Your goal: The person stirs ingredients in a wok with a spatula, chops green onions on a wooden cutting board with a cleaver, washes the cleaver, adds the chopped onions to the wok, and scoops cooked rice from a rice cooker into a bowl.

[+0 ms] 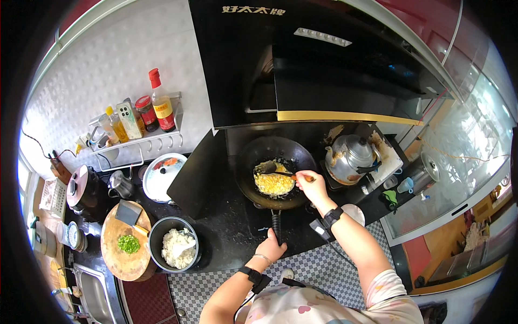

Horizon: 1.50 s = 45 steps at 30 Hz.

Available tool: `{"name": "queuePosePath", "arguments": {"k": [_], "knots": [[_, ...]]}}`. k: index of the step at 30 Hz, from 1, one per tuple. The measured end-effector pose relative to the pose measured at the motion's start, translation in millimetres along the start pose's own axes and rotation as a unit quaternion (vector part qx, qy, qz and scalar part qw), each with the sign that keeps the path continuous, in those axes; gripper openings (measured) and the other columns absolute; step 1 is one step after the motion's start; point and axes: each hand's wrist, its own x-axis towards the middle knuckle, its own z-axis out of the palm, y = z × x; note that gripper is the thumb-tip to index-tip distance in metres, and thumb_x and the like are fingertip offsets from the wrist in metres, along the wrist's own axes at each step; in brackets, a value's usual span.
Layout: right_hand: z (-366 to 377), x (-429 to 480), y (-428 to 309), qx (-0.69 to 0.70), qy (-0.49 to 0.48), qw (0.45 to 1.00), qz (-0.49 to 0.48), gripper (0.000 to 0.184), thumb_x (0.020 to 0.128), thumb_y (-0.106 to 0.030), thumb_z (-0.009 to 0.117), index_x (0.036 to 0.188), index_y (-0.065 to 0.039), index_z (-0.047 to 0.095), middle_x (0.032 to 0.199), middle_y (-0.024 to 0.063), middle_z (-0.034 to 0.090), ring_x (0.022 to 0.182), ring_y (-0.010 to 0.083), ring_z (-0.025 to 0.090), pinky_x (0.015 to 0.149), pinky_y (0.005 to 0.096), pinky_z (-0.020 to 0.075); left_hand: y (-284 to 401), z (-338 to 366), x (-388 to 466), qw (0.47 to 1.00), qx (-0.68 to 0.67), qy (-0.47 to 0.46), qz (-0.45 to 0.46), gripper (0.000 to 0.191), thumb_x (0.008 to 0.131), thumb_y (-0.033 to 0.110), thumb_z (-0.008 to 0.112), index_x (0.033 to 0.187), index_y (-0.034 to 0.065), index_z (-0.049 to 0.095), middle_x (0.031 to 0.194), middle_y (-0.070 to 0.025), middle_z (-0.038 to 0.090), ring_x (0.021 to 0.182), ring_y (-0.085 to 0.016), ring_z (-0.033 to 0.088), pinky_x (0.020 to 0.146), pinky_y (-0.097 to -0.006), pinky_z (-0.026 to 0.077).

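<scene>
My left hand point(272, 248) grips the black handle point(276, 227) of a dark wok point(251, 162) on the stove. In the wok lies chopped, yellow scrambled egg point(273, 185) with oil around it. My right hand point(311, 185) is closed around the wooden handle of a spatula point(283, 174), whose dark blade point(266, 167) rests on the egg. Left of the wok, a pot point(195, 259) holds white rice point(174, 243) with a white scoop in it. A round wooden chopping board point(117, 267) bears chopped green onion point(128, 244) and a cleaver point(128, 212) lying flat.
A metal kettle point(348, 156) stands right of the wok, beneath the range hood point(323, 93). A dark splash panel point(202, 178) rises to its left. Farther left are a lidded white basin point(158, 186), a rice cooker point(83, 198) and a sink point(95, 297). Sauce bottles point(164, 109) fill a wall shelf.
</scene>
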Motion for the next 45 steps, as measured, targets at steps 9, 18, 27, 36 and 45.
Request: {"name": "queuePosePath", "arguments": {"k": [9, 18, 27, 36, 45], "knots": [[-18.4, 12.2, -22.2, 0.020, -0.005, 1.000, 0.023, 0.016, 0.088, -0.016, 0.067, 0.090, 0.000, 0.069, 0.070, 0.0050, 0.067, 0.059, 0.0108, 0.063, 0.056, 0.0248, 0.0499, -0.1, 1.5, 0.5, 1.000, 0.007, 0.000, -0.005, 0.089, 0.083, 0.036, 0.058, 0.143, -0.0115, 0.012, 0.095, -0.0313, 0.065, 0.086, -0.043, 0.066, 0.079, -0.0459, 0.053], [-39.5, 6.3, -44.0, -0.095, -0.055, 0.994, 0.007, 0.020, 0.086, -0.019, 0.066, 0.082, 0.001, 0.069, 0.063, 0.0070, 0.067, 0.055, 0.0139, 0.064, 0.055, 0.0268, 0.0498, -3.9, -1.0, 1.1, 1.000, 0.009, -0.010, -0.006, 0.090, 0.083, 0.037, 0.058, 0.143, -0.0114, 0.010, 0.095, -0.0310, 0.066, 0.087, -0.043, 0.066, 0.079, -0.0453, 0.053], [-45.1, 2.8, -54.0, -0.096, -0.013, 0.995, 0.029, 0.020, 0.085, -0.020, 0.065, 0.077, -0.001, 0.067, 0.059, 0.0052, 0.064, 0.051, 0.0136, 0.062, 0.051, 0.0283, 0.0479, -2.1, -3.7, -0.4, 1.000, 0.008, -0.008, -0.001, 0.089, 0.083, 0.036, 0.057, 0.143, -0.0116, 0.011, 0.096, -0.0311, 0.065, 0.087, -0.042, 0.066, 0.079, -0.0452, 0.053], [-45.1, 10.1, -95.1, -0.184, -0.042, 0.982, 0.020, 0.021, 0.083, -0.022, 0.065, 0.073, -0.003, 0.065, 0.058, 0.0059, 0.064, 0.048, 0.0148, 0.061, 0.051, 0.0287, 0.0482, -5.9, -1.8, -1.1, 1.000, 0.001, -0.012, -0.008, 0.090, 0.083, 0.038, 0.060, 0.142, -0.0124, 0.014, 0.095, -0.0336, 0.064, 0.087, -0.044, 0.065, 0.079, -0.0467, 0.053], [-21.1, 15.4, -66.8, -0.087, -0.048, 0.994, 0.043, 0.035, 0.092, -0.037, 0.062, 0.080, -0.004, 0.062, 0.059, 0.0055, 0.062, 0.048, 0.0114, 0.061, 0.043, 0.0228, 0.0480, 3.4, -0.7, 7.1, 1.000, 0.025, -0.013, 0.014, 0.090, 0.083, 0.036, 0.058, 0.142, -0.0127, 0.012, 0.096, -0.0304, 0.066, 0.086, -0.042, 0.067, 0.078, -0.0453, 0.054]]}}
